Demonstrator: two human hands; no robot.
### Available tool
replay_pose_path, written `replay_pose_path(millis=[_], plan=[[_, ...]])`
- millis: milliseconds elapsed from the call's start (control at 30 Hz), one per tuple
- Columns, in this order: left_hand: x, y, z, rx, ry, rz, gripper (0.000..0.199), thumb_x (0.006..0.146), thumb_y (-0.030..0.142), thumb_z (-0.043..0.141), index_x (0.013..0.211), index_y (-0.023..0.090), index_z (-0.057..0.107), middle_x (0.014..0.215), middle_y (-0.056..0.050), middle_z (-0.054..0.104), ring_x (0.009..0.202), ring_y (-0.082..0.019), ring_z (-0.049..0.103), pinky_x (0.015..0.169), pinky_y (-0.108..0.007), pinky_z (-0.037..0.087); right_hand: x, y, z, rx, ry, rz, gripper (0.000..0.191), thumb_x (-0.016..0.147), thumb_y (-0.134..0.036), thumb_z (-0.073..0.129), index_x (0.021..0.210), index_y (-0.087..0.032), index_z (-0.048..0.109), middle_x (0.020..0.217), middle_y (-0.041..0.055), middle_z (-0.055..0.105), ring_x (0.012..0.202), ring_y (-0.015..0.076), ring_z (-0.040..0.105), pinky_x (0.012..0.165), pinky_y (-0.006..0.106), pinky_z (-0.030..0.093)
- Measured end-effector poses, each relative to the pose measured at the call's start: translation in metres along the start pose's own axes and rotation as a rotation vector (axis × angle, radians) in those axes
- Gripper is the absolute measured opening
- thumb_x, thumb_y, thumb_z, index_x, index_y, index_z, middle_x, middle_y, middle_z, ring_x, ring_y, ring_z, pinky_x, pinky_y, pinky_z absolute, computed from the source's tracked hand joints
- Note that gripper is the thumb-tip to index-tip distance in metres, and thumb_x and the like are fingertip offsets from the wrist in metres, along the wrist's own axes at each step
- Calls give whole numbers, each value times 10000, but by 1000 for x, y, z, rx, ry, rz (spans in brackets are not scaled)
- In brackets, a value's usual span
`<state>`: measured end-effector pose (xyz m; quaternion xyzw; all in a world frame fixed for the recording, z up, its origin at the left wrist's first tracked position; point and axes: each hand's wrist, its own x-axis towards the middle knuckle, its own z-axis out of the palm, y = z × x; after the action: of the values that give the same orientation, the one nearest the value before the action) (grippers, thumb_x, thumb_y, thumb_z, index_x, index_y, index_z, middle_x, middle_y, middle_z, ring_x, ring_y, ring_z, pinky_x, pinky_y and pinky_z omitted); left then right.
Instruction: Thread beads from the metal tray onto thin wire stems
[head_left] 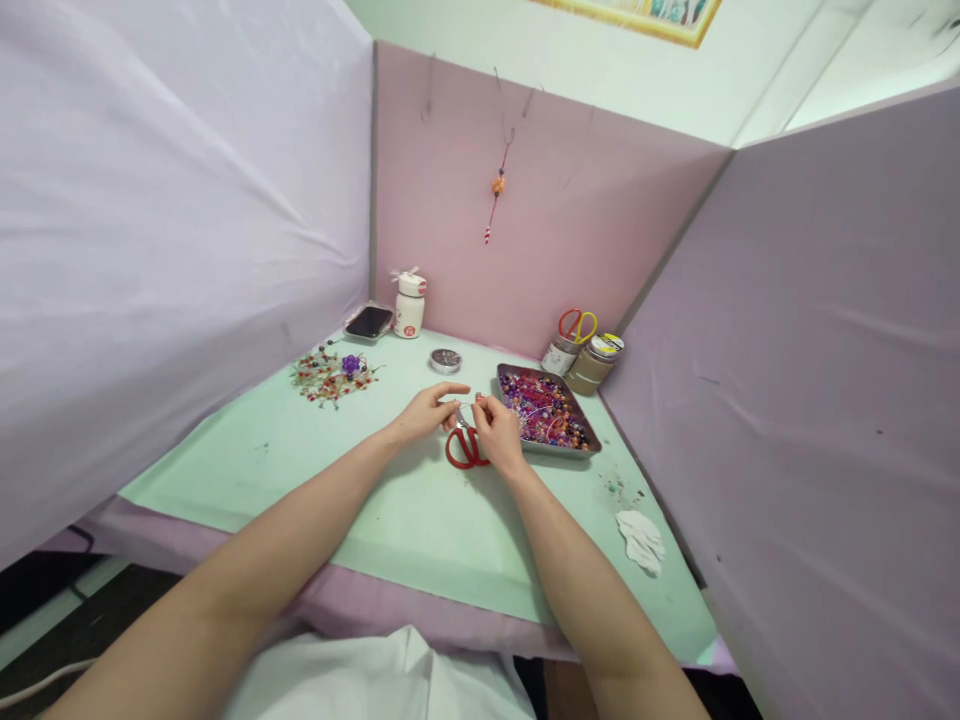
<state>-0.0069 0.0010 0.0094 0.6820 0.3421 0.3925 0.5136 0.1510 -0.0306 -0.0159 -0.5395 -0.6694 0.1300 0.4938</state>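
Note:
My left hand [429, 412] and my right hand [498, 430] come close together above the middle of the table. Fingertips on both sides pinch a fine pale thread [466, 404], which runs across the small gap between them. The left index finger sticks out straight while its thumb closes on the thread. Below the hands lies a pair of scissors [460, 450] with red handles, partly covered by the right hand. Just right of that hand sits a metal tray [551, 451] full of purple, red and orange beads. Any tiny bead on the thread is too small to make out.
Beaded strands with a purple flower [351, 365] lie left. Behind stand a phone [370, 322], a white bottle [409, 305], a round tin [445, 360], jars [596, 365] and upright scissors [577, 325]. A crumpled white cloth [640, 541] lies right. A bead charm [498, 186] hangs behind.

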Motion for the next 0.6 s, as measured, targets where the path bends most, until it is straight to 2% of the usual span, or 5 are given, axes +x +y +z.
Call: replay_pose_path(millis=[67, 133, 267, 333, 600], plan=[[1, -2, 7, -77, -53, -12, 413, 773, 241, 525, 1167, 120, 555, 707, -15, 621, 564, -109, 548, 605, -265, 460, -1, -2, 1, 2, -16, -2, 245, 860, -361, 457, 675, -203, 484, 557, -40, 470, 537, 119, 409, 566, 244, 321], [3, -7, 11, -106, -30, -25, 363, 764, 226, 524, 1107, 123, 579, 779, -33, 638, 594, -112, 564, 647, -283, 481, -1, -3, 1, 0, -29, -8, 237, 861, -358, 457, 686, -204, 500, 569, -36, 490, 535, 119, 418, 574, 247, 329], [7, -16, 8, 14, 57, 18, 215, 757, 268, 525, 880, 130, 636, 679, -14, 607, 645, -130, 559, 665, -272, 466, -2, -5, 1, -4, -50, -20, 243, 860, -360, 461, 676, -208, 503, 569, -34, 490, 537, 123, 422, 590, 256, 342], [7, -18, 4, 106, 70, 41, 212, 746, 309, 540, 808, 136, 646, 660, -13, 600, 638, -133, 540, 640, -264, 442, -2, -4, 1, -5, -58, -23, 253, 860, -366, 461, 663, -211, 495, 554, -38, 472, 537, 125, 416, 595, 259, 347], [2, -5, -6, 163, 90, -12, 263, 693, 359, 599, 786, 123, 668, 651, -7, 589, 606, -118, 481, 596, -252, 380, -2, -3, 2, 18, -47, -23, 267, 861, -366, 458, 644, -211, 473, 536, -50, 435, 528, 118, 395, 619, 261, 360]])
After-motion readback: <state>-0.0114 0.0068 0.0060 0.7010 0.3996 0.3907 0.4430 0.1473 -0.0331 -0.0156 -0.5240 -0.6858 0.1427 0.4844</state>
